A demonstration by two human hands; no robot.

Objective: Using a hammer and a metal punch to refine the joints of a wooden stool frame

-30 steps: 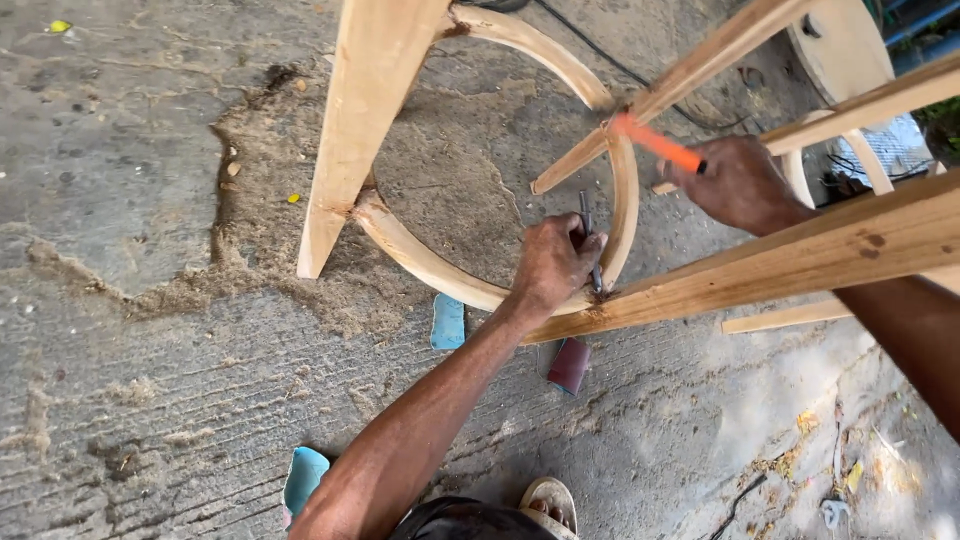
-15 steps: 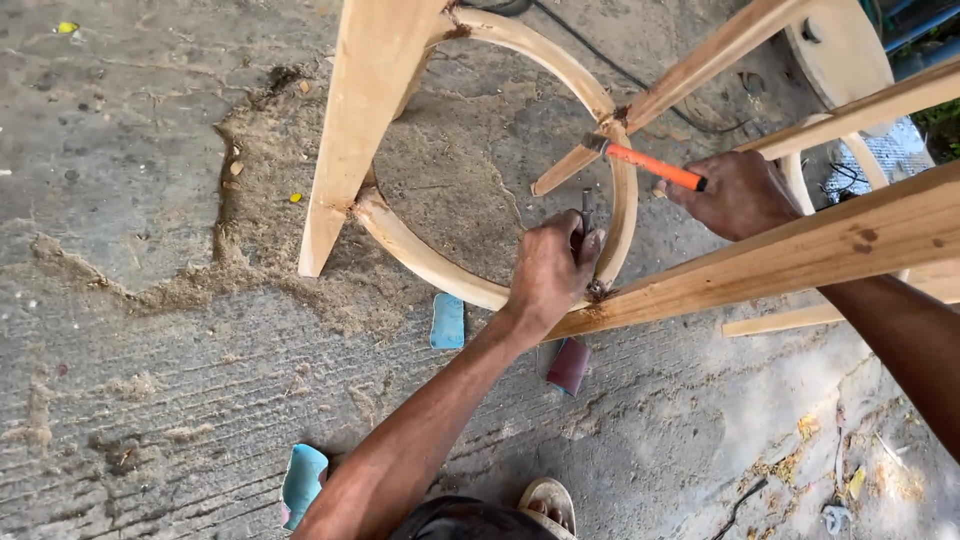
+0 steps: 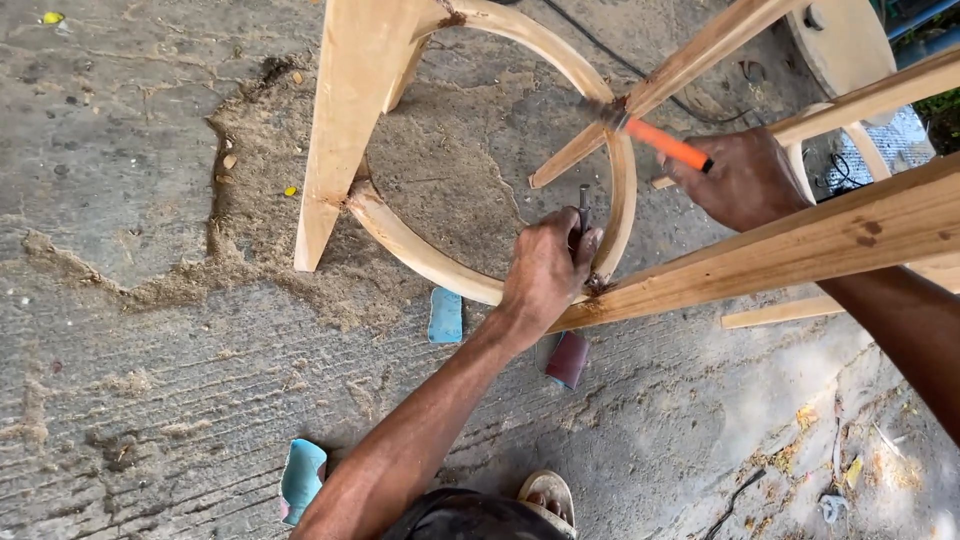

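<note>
Orange-handled hammer (image 3: 655,140) is now swinging lower than 0.5 s ago: its blurred head is sitting up by the wooden ring (image 3: 500,30) near where a slat crosses it, w/ the handle running down-right into the right hand (image 3: 745,180). Right hand's fingers are wrapped tight round the grip end. Left hand (image 3: 545,270) is staying put on the ring's near edge, fingers closed round a thin metal punch (image 3: 583,205), same spot as before.

Counts: 1 hammer, 1 punch, 1 curved ring, approx 4 straight slats of the pale wood frame (image 3: 350,130), 2 light blue sandpaper scraps (image 3: 445,315) on the concrete floor (image 3: 120,330), plus 1 dark red scrap (image 3: 568,360).

Punch is standing close to upright, long axis running top to bottom in view, lower end hidden inside the fist, top end poking out free. It's just inside the ring, right by the joint where the big slat meets it. Sawdust is lying inside and left of the ring.
</note>
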